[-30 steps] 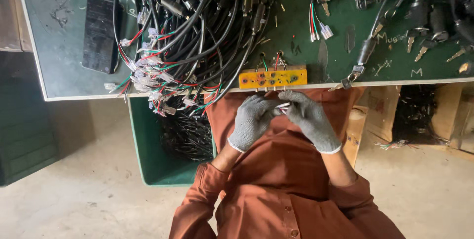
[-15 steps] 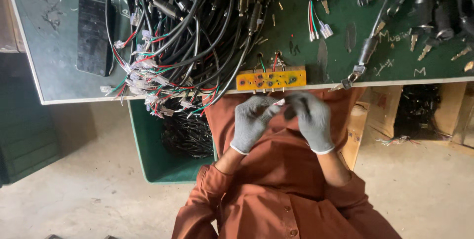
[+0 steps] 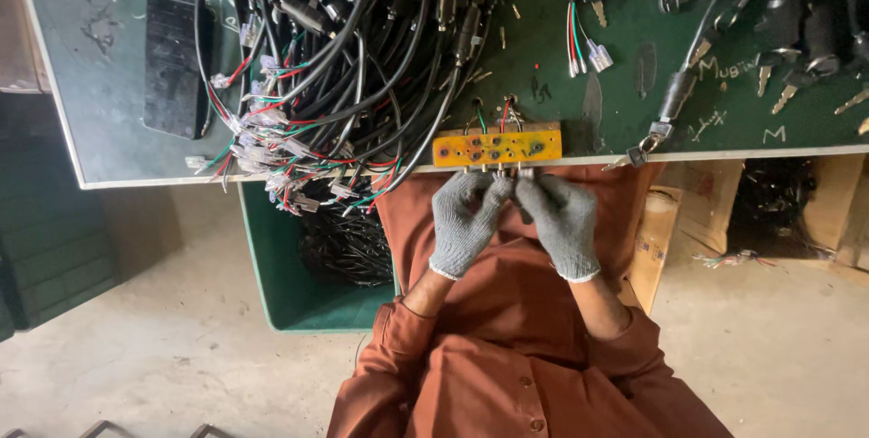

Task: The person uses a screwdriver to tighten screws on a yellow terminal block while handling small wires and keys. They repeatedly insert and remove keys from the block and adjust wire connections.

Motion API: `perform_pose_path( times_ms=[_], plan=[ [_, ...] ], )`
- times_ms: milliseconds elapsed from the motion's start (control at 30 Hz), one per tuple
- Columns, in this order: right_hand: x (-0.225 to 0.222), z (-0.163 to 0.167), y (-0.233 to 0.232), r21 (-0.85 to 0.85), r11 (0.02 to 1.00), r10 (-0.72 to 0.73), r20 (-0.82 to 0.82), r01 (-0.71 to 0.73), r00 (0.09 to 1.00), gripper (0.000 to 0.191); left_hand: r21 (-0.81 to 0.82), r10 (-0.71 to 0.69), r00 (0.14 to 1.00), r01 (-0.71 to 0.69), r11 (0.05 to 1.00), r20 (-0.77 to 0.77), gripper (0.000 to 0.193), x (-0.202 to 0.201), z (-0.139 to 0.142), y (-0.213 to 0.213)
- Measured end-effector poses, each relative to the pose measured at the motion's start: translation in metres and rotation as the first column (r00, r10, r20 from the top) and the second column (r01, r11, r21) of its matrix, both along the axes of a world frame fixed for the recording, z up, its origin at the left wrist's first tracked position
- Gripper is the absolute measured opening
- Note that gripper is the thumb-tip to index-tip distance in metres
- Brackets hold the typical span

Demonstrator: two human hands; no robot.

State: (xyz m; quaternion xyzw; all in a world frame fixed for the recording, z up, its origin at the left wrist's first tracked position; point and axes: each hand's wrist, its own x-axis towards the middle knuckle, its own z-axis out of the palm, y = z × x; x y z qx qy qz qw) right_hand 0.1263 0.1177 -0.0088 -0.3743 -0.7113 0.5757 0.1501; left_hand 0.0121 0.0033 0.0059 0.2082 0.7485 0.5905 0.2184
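Green worktop (image 3: pixel 579 85) fills the upper part of my view, scuffed and chalk-marked, with bare concrete floor below its front edge. An orange drilled block (image 3: pixel 496 146) sits right at that edge, short red and green leads rising from its far side and small pins pointing down from its near side toward me.

Both my gloved hands are just under it. Half a second ago they sat a little lower and slightly apart; now my left hand (image 3: pixel 463 221) and right hand (image 3: pixel 559 221) have closed in until the fingertips meet beneath the block. I judge that brings whatever small part I am pinching up to the pins. Each grip is narrow, fingers curled and pressed together, but what lies between them is too small and too covered by the grey knit to tell.

Left of the block, a heavy tangle of black cables (image 3: pixel 362 49) with red, green and white wire ends spills over the edge toward a green bin (image 3: pixel 272 257) on the floor. A flat black pad (image 3: pixel 176 67) lies farther left. To the right lie a short loose wire bundle (image 3: pixel 579 40), several keys (image 3: pixel 797 90) and more black lock-like parts (image 3: pixel 806 13). Cardboard boxes (image 3: pixel 797 203) stand under the worktop at right.
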Motion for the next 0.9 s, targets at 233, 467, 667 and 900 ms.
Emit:
perform_pose_path(
  times_ms=[233, 467, 667, 900],
  plan=[
    [-0.012, 0.005, 0.006, -0.009, 1.0, 0.004, -0.061, -0.005, 0.998, 0.017, 0.01, 0.16, 0.985, -0.159, 0.987, -0.059, 0.019, 0.015, -0.008, 0.01],
    [-0.019, 0.008, -0.015, -0.107, 0.991, -0.093, -0.16, 0.076, 0.983, 0.021, 0.125, 0.242, 0.961, -0.259, 0.958, 0.136, 0.018, 0.019, -0.012, 0.017],
    [-0.021, 0.006, -0.004, -0.144, 0.988, 0.045, -0.112, -0.061, 0.993, 0.013, -0.048, 0.094, 0.99, -0.099, 0.994, -0.105, 0.027, -0.003, -0.015, -0.003],
    [-0.021, -0.002, -0.01, -0.108, 0.994, 0.009, -0.085, -0.019, 0.996, 0.01, 0.027, 0.038, 0.997, -0.037, 0.999, -0.064, 0.023, -0.008, -0.007, -0.01]
  ],
)
